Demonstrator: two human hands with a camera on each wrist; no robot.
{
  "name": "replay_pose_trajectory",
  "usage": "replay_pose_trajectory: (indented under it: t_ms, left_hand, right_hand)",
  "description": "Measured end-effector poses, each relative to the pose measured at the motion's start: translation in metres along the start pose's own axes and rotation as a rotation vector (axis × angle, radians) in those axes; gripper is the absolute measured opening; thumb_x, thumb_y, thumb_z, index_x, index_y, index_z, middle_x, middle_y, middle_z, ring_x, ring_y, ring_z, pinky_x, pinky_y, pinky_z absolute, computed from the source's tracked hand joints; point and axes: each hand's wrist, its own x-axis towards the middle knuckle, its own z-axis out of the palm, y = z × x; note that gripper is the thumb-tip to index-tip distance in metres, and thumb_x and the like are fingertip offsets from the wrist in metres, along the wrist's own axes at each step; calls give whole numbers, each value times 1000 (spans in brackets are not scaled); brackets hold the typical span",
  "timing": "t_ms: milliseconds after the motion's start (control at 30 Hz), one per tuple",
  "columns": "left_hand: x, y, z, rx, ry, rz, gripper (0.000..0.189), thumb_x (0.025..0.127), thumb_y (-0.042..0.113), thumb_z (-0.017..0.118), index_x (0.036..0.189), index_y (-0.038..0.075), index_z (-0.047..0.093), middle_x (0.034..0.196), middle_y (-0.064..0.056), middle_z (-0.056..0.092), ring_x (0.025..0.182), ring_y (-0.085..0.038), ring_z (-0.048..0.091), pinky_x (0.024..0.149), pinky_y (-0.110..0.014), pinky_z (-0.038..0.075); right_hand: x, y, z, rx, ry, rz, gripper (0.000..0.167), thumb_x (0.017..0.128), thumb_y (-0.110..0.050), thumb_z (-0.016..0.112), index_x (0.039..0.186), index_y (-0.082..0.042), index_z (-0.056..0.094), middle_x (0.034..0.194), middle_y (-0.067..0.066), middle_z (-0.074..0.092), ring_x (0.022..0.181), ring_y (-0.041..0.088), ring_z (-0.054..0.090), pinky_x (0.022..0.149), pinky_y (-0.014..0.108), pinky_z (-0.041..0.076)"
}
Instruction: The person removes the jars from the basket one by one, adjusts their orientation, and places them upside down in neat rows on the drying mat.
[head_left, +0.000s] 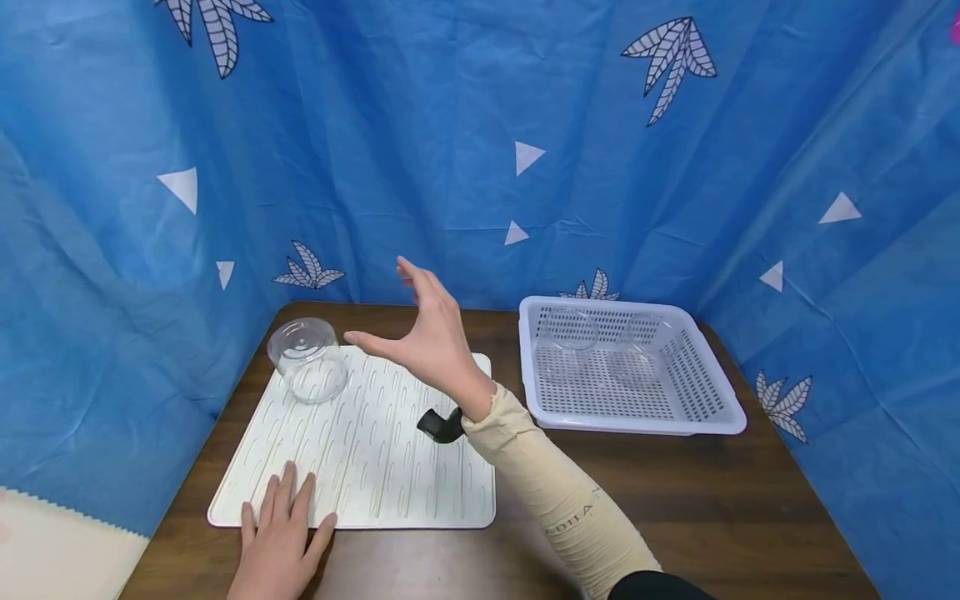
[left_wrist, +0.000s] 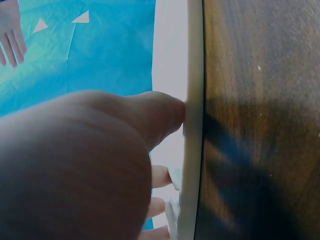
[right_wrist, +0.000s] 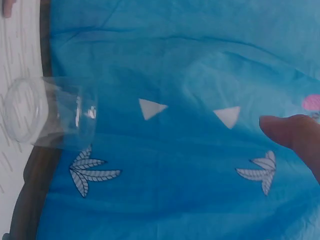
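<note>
A clear plastic jar (head_left: 307, 360) stands upside down on the far left corner of a white ridged mat (head_left: 375, 450); it also shows in the right wrist view as a clear jar (right_wrist: 65, 112). My right hand (head_left: 427, 333) is raised above the mat, right of the jar and apart from it, thumb and fingers spread wide with nothing between them. On the mat's near left edge rests my left hand (head_left: 279, 533), its fingers straight and spread. In the left wrist view the left thumb (left_wrist: 155, 117) touches the mat's rim (left_wrist: 194, 150).
A white perforated basket (head_left: 532, 367) sits at the table's right rear, holding two clear jars, one a clear jar (head_left: 570, 333). Brown wooden table (head_left: 675, 500) surrounds the mat. A blue curtain (head_left: 450, 125) closes off the back and sides.
</note>
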Motion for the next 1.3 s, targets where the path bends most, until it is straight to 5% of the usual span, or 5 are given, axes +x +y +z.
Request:
replay_pose_trajectory:
  t_ms: [333, 933, 1300]
  left_hand:
    - [2, -2, 2, 8, 12, 18, 71, 106, 30, 70, 152, -19, 45, 165, -46, 22, 151, -66, 19, 110, -90, 10]
    - [3, -2, 0, 10, -13, 19, 72, 107, 30, 70, 152, -21, 44, 165, -47, 21, 150, -67, 19, 109, -91, 9]
    - [6, -1, -2, 31, -57, 5, 74, 108, 34, 68, 152, -20, 44, 164, -47, 21, 150, -67, 18, 110, -91, 9]
  right_hand:
    - [-10, 14, -39, 27, 214, 55, 103, 78, -40, 101, 164, -15, 50, 158, -3, 57, 146, 12, 51, 120, 36, 42]
    - [-20, 60, -109, 51, 540, 142, 99, 83, -27, 100, 164, -6, 47, 158, 10, 55, 145, 23, 52, 121, 36, 42]
    - [-35, 89, -144, 32, 657, 263, 101, 82, -29, 101, 164, -5, 47, 159, 10, 54, 147, 27, 49, 124, 35, 38]
